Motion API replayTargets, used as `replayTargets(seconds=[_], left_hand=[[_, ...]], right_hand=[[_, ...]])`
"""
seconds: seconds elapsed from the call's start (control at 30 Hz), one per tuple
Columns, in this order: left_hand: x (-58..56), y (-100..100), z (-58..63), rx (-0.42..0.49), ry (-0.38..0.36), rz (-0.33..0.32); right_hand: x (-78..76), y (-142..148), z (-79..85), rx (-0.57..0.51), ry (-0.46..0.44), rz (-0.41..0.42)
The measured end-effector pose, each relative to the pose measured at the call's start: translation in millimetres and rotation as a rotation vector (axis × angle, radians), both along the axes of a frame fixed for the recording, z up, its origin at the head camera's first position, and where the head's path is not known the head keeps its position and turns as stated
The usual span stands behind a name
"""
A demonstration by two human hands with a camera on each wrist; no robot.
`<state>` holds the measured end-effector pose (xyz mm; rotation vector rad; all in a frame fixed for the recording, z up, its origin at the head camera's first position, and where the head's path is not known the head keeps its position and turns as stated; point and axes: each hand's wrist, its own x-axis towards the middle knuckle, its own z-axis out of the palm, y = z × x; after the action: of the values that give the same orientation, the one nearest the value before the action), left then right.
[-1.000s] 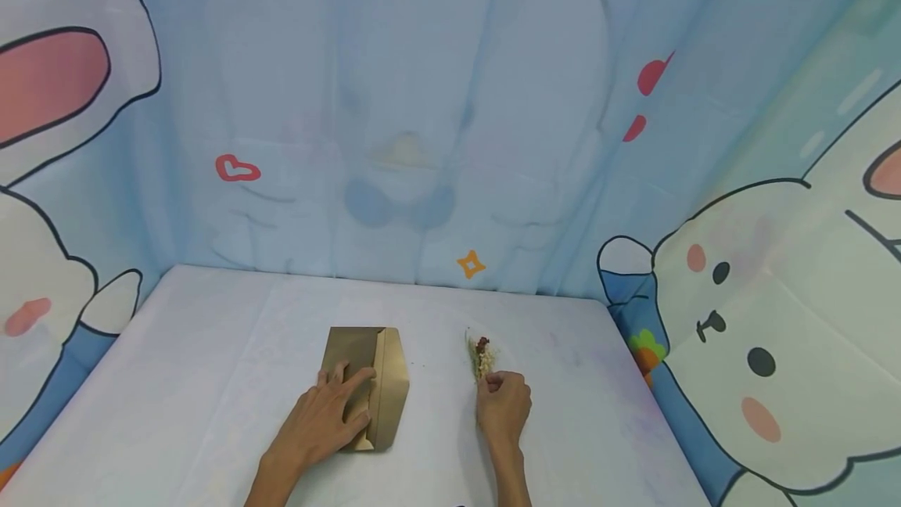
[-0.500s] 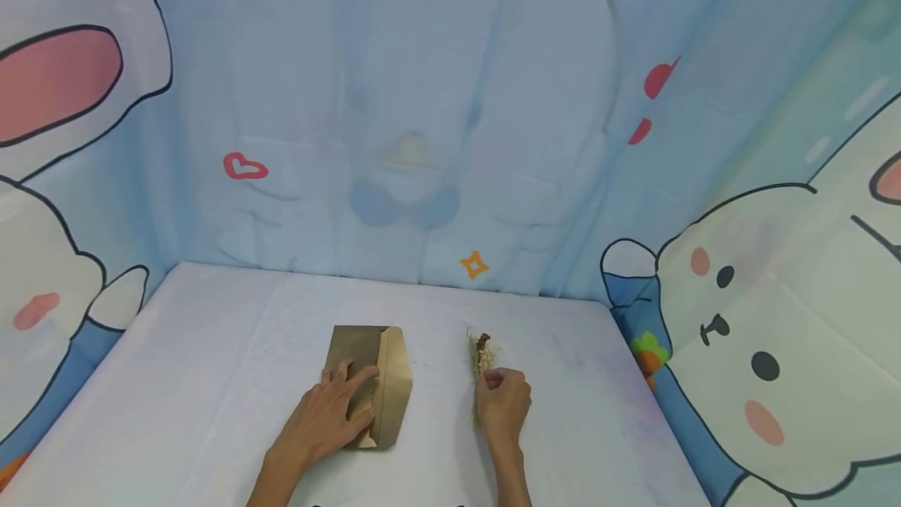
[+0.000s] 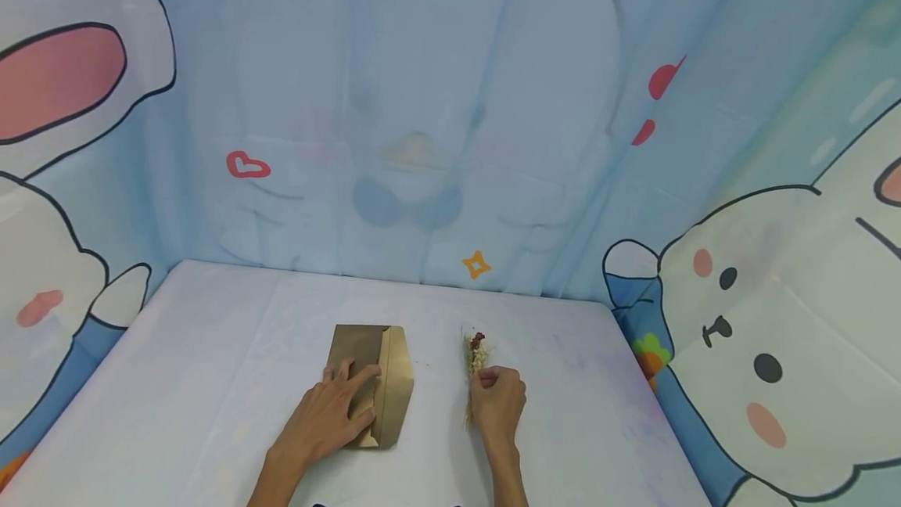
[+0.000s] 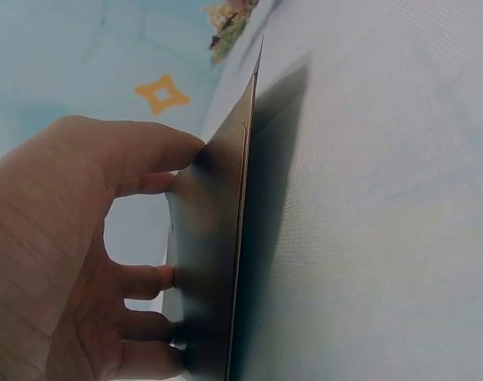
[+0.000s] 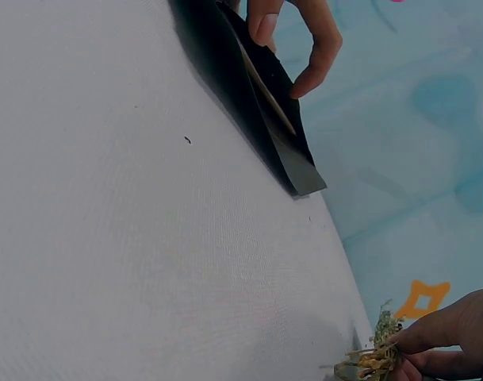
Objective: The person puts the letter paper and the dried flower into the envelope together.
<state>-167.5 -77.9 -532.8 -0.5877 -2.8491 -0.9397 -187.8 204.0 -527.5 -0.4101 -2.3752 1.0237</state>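
A gold envelope (image 3: 355,350) lies on the white table with its flap (image 3: 397,382) folded out to the right. My left hand (image 3: 324,421) rests on it, fingers spread and fingertips touching the paper, as the left wrist view also shows. To the right, my right hand (image 3: 498,405) pinches a small bunch of dried flowers (image 3: 476,350) between thumb and fingers. Dark red and cream heads stick up beyond the fingers, and thin stems hang below them. In the right wrist view, the envelope (image 5: 304,176) gapes slightly along its opening, and a pale edge shows there.
A white cloth covers the table (image 3: 577,397). Behind it hangs a blue curtain (image 3: 303,84) printed with cartoon rabbits, close to the table's far edge. A few tiny dark specks lie on the cloth between the envelope and the flowers.
My right hand has shifted slightly left with the dried flowers, and their stems now show below the fingers. My left hand stays on the envelope. The head view has shifted a little.
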Motion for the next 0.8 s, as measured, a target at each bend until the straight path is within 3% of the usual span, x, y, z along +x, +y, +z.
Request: replayTargets(seconds=[0.2, 0.47, 0.8], left_hand=[[-0.1, 0.0, -0.4, 0.009, 0.006, -0.002], [0.1, -0.1, -0.1, 0.008, 0.017, -0.001], [0.6, -0.2, 1.0, 0.01, 0.008, -0.001]], right_hand=[[-0.8, -4.2, 2.9, 0.0, -0.002, 0.018], [-2.0, -13.9, 0.1, 0.0, 0.076, 0.061], [-1.5, -33.7, 3.2, -0.01, 0.005, 0.092]])
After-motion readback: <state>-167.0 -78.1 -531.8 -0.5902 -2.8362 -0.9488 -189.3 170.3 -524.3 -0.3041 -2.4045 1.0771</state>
